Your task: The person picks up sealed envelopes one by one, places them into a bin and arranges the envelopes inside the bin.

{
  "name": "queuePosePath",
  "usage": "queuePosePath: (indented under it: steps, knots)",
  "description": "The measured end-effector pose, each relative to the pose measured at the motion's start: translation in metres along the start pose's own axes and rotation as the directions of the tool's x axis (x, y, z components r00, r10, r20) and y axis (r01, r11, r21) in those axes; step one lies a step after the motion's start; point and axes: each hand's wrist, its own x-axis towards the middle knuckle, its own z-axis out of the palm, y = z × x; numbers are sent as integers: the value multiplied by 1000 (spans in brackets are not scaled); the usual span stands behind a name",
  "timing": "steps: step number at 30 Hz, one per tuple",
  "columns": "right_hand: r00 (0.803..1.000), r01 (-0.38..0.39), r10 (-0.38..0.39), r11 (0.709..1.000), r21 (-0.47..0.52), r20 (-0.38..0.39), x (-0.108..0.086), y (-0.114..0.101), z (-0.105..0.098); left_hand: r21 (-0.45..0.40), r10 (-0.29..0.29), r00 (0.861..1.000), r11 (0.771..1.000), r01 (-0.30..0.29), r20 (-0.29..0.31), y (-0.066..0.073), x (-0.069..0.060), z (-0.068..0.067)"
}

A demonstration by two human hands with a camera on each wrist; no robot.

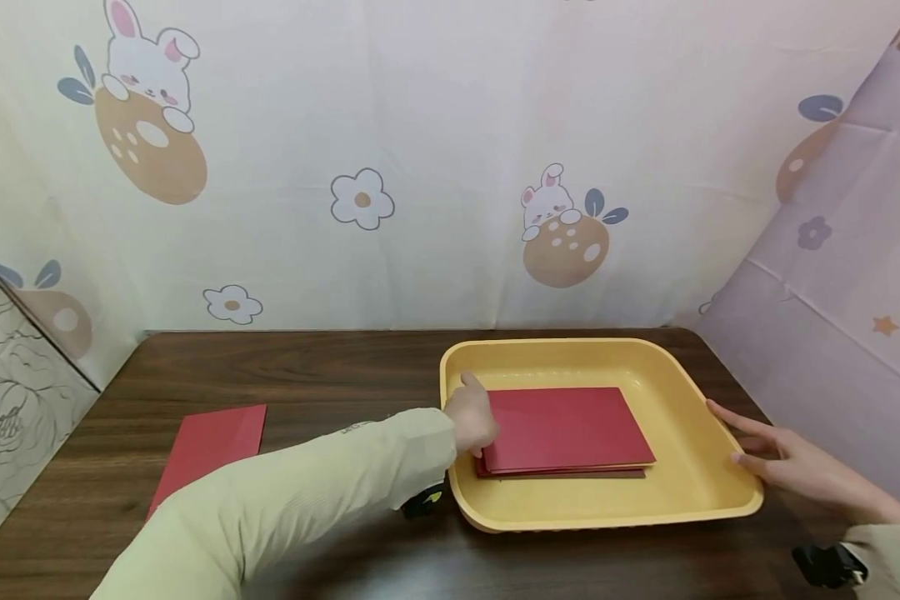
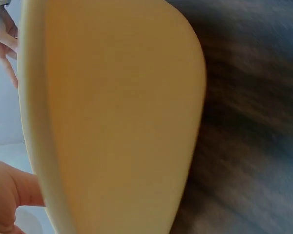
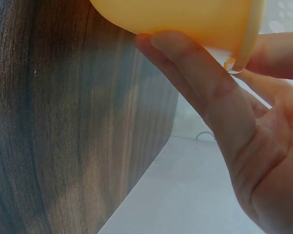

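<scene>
A stack of red envelopes [image 1: 562, 429] lies inside a yellow tray [image 1: 690, 475], toward its left side. My left hand [image 1: 471, 417] reaches over the tray's left rim and is at the left edge of the stack. Most of its fingertips are hidden, so I cannot tell whether they pinch the envelopes. In the left wrist view, the left hand [image 2: 10, 195] shows only in part beyond the tray's wall [image 2: 122, 117]. My right hand [image 1: 787, 458] holds the tray's right side, its thumb over the rim and its other fingers [image 3: 200, 78] against the outside underneath.
Another red envelope [image 1: 210, 446] lies on the dark wooden table [image 1: 330, 375] at the left, partly covered by my left sleeve [image 1: 300, 500]. A patterned curtain [image 1: 435, 275] hangs behind the table, and another stretch of it borders the right side.
</scene>
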Motion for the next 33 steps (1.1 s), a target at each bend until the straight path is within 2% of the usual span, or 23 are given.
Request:
queuePosePath:
  steps: [3,6,9,12,15,17,20,22,24,26,29,33]
  knots:
    - [1000,21,-21,1000,-7,-4,0,0,0,-22,62,998,998,-62,-9,-6,-3,-7]
    - [1000,25,-25,1000,5,0,0,0,0,-102,157,988,982,-156,-4,-14,-5,-13]
    - [1000,-6,5,999,48,23,-1,-1,-1,-246,241,971,941,-233,0,-23,-8,-16]
    - [1000,-13,12,999,36,22,-1,-2,-1,-381,285,958,885,-268,-12,-31,-12,-19]
    - [1000,-4,3,999,40,21,0,-2,0,-455,306,951,841,-294,-48,-39,-14,-21]
    - [1000,-9,6,997,75,30,0,-3,0,-490,312,944,810,-322,-104,-47,-15,-22]
    - [999,-38,34,993,110,34,-1,-4,0,-537,268,940,772,-340,-209,-61,-15,-25]
    - [998,-62,57,989,138,40,-1,-4,0,-554,218,936,759,-341,-277,-73,-15,-29]
    - [997,-71,66,987,141,41,-1,-4,0,-551,174,932,766,-331,-319,-85,-16,-33]
    - [997,-73,68,987,142,41,-1,-4,0,-526,144,931,791,-312,-337,-97,-18,-40]
    - [998,-60,57,993,106,27,-1,-4,1,-477,122,937,835,-275,-327,-116,-24,-51]
    - [999,-46,46,998,40,7,0,-3,2,-384,131,945,890,-245,-300,-144,-33,-70]
